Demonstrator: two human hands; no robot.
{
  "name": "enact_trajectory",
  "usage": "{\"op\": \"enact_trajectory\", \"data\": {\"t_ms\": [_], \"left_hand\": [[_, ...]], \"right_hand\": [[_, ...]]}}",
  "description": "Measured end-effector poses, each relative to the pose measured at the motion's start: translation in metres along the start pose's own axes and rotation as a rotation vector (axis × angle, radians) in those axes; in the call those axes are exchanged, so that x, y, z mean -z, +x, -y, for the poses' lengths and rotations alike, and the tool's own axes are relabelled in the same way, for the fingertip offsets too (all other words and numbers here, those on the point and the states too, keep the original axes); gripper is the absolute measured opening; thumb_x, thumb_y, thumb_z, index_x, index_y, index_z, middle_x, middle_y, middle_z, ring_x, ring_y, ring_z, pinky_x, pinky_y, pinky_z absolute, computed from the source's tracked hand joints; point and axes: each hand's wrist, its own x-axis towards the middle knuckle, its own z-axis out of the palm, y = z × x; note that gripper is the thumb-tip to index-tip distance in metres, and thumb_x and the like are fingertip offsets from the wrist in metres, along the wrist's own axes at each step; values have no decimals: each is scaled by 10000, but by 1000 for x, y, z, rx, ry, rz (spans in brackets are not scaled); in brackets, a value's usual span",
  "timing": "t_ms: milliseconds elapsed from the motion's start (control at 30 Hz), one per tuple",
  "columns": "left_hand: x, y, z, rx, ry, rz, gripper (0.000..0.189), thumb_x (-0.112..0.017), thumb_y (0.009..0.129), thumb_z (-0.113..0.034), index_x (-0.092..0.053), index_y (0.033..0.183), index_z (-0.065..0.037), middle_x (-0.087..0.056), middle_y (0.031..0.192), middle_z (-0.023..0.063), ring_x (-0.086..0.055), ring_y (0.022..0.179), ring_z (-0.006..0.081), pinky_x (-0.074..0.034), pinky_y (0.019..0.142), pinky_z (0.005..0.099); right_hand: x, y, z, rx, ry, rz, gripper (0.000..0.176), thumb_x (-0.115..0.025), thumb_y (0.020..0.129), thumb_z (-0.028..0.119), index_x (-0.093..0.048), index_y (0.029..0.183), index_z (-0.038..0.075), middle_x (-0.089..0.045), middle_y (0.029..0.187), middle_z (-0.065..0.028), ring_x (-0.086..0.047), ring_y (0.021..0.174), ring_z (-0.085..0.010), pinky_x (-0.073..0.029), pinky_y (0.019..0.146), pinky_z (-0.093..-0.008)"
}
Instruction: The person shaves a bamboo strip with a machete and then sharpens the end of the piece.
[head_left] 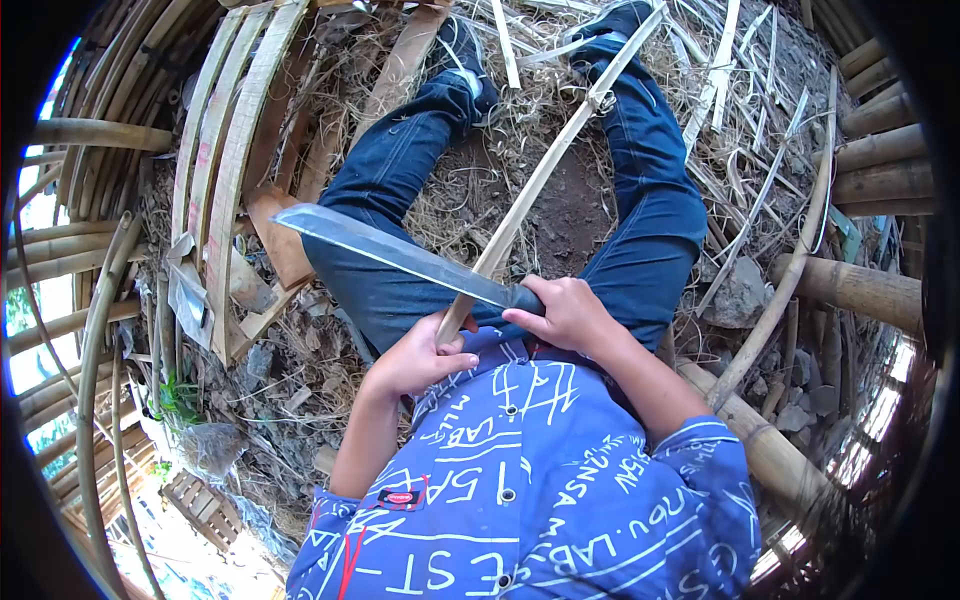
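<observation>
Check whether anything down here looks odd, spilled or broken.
Crumpled plastic beside the slatted boards looks like stray litter, and pale shavings are strewn between the legs. I see no spill, and no break in the bamboo strip in the left hand.

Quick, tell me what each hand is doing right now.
Left hand: closed, holding the near end of the long strip.
Right hand: closed around the handle of the big knife.
</observation>
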Motion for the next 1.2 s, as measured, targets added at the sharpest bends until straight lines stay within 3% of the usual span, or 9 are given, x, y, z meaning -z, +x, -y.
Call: {"op": "enact_trajectory", "data": {"t_ms": [167,300,367,600,933,1200], "left_hand": [[-1,-6,-5,-3,-32,6,420,-748,793,-53,-480,1115,-37,-339,675,-99,-334,562,2,-285,496,182],[0,-23,1,33,-135,56,411,-738,794,-24,-479,1112,-50,-340,683,-104,-320,599,1,-274,543,179],[-2,-26,4,29,-154,68,405,-727,797,-9,-478,1113,-56,-342,685,-105,-315,596,0,-272,540,183],[-2,-26,-7,26,-125,38,418,-736,779,-2,-471,1100,-51,-323,693,-97,-304,615,11,-278,557,187],[5,-31,-10,18,-84,35,439,-727,784,-17,-471,1137,-66,-329,676,-109,-303,578,-5,-271,507,175],[12,-37,-5,77,-93,55,459,-736,768,9,-468,1134,-55,-329,684,-102,-307,592,-2,-289,536,178]], "right_hand": [[11,7,-7,66,-112,-61,495,-614,849,553,-635,883,60,-652,690,-193,-645,658,-401,-510,602,-481],[34,19,-58,-231,-74,-212,485,-612,864,530,-618,833,46,-650,701,-208,-649,721,-406,-508,652,-487],[53,24,-86,-314,-30,-179,504,-596,872,540,-614,818,39,-650,715,-215,-645,739,-413,-506,665,-489],[55,32,-83,-250,-316,-262,538,-571,871,573,-601,806,39,-654,731,-224,-648,747,-414,-502,661,-508],[54,45,-89,-223,-351,-269,559,-560,869,596,-595,797,42,-655,718,-222,-654,731,-411,-510,645,-510],[49,36,-72,-160,-288,-263,548,-566,877,575,-594,784,35,-648,699,-227,-650,718,-426,-511,641,-512]]}}
